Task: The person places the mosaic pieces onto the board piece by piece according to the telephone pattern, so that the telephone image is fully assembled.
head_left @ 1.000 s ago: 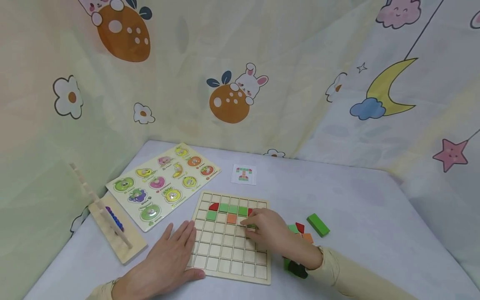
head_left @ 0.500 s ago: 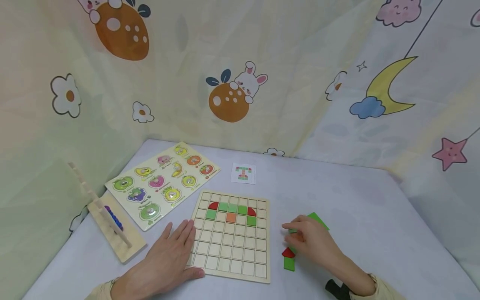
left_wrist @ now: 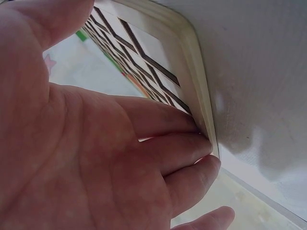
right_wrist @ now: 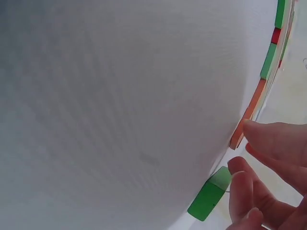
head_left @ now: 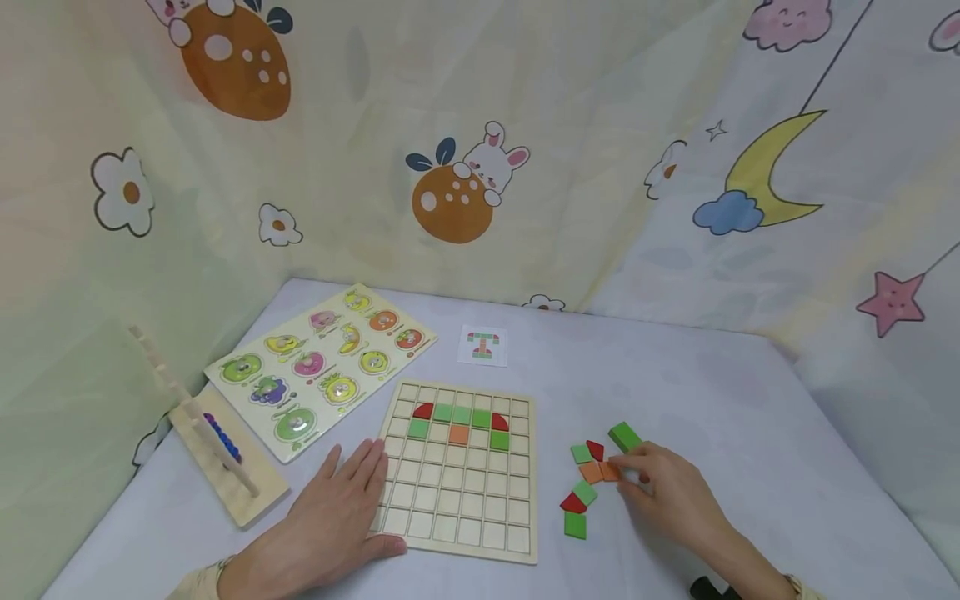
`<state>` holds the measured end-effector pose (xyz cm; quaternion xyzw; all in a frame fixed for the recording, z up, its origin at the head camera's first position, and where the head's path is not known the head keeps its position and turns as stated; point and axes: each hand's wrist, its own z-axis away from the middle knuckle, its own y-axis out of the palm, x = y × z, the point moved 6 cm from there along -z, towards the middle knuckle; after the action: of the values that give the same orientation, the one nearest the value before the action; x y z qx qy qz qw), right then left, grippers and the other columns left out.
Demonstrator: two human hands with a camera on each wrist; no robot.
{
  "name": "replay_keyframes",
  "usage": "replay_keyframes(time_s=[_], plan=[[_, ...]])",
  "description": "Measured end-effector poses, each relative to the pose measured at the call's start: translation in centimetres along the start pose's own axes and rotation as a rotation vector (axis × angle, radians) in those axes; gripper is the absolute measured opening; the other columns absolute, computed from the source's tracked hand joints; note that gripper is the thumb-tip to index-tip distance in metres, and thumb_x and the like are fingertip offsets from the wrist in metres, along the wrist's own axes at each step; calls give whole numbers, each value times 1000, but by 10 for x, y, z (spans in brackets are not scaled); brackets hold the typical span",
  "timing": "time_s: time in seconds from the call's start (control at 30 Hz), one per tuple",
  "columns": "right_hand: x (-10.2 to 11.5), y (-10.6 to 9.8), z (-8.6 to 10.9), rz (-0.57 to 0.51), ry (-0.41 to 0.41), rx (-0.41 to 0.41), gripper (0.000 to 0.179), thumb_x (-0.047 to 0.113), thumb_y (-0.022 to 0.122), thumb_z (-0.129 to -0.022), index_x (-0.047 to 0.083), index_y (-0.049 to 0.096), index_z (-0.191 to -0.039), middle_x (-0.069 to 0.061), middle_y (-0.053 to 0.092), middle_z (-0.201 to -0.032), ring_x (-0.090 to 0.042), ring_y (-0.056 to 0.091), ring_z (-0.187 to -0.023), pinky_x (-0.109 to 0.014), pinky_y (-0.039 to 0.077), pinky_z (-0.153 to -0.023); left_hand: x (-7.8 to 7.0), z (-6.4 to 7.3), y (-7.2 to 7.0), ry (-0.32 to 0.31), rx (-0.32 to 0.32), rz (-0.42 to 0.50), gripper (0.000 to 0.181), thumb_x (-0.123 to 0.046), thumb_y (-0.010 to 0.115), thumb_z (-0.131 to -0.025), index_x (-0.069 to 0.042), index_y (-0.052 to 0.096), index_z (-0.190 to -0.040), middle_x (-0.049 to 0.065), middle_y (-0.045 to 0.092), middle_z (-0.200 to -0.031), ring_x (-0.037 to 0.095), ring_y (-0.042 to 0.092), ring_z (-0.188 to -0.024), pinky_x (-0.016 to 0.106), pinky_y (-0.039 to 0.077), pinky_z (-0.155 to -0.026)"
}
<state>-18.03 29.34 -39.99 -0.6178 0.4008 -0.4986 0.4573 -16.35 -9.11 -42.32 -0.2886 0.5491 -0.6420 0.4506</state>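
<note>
Wooden grid board lies flat on the tabletop, with the left hand at its near left corner. That hand's fingers are straight, mostly together with the little finger apart, and their tips rest against the outer rim; light, even pressure there should steady the board without pushing it.

To the board's right, nearest first, lie a green tile, a red tile and a pale green tile. Just beyond, the right hand reaches the end orange tile. Its thumb and forefinger look parted, so no firm pinch seems made. Taking the tile by opposite edges would probably avoid dragging the neighbouring orange tile. The knuckles should also clear the green block.

Towards the board's far side, a seated orange tile fills one cell; squaring a tile before lowering it would help it seat. Farthest, the pattern card seems worth checking for position and orientation.
</note>
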Motion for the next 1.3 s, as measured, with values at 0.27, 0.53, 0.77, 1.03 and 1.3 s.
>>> replay_keyframes(time_s=[0.27, 0.53, 0.77, 1.03, 1.3], plan=[[3, 2, -4, 28, -22, 37, 32, 10, 89, -76, 15, 81, -107, 3, 76, -107, -6, 59, -79, -21, 51, -65, 1, 0, 1, -8, 10, 8, 110, -77, 61, -84, 5, 39, -154, 23, 31, -166, 40, 28, -156, 66, 19, -125], [6, 3, -10, 61, -26, 69, 24, 11, 90, -74, 18, 83, -96, 8, 75, -91, -6, 55, -73, -21, 48, -62, 1, 0, 1, -10, 9, 9, 110, -77, 62, -83, 5, 39, -154, 23, 31, -166, 40, 28, -156, 65, 18, -125], [8, 4, -9, 90, -41, 68, 26, 10, 90, -73, 16, 84, -98, 9, 72, -87, -5, 56, -70, -17, 46, -57, 1, 0, 1, -18, 9, 25, 110, -76, 64, -83, 5, 38, -154, 23, 31, -166, 40, 28, -156, 65, 18, -125], [9, 1, -5, 150, -86, 24, 23, 10, 91, -72, 20, 83, -92, 11, 70, -85, -5, 59, -72, -16, 46, -55, 1, 0, 1, -13, 7, 20, 110, -76, 63, -83, 5, 39, -154, 23, 32, -166, 40, 28, -156, 65, 18, -125], [13, -7, 0, 148, -51, 60, 24, 17, 91, -75, 21, 83, -97, 15, 69, -85, -1, 53, -68, -17, 43, -53, 1, 0, 1, -14, 4, 22, 111, -76, 64, -82, 5, 39, -154, 23, 32, -166, 40, 28, -156, 66, 18, -125]])
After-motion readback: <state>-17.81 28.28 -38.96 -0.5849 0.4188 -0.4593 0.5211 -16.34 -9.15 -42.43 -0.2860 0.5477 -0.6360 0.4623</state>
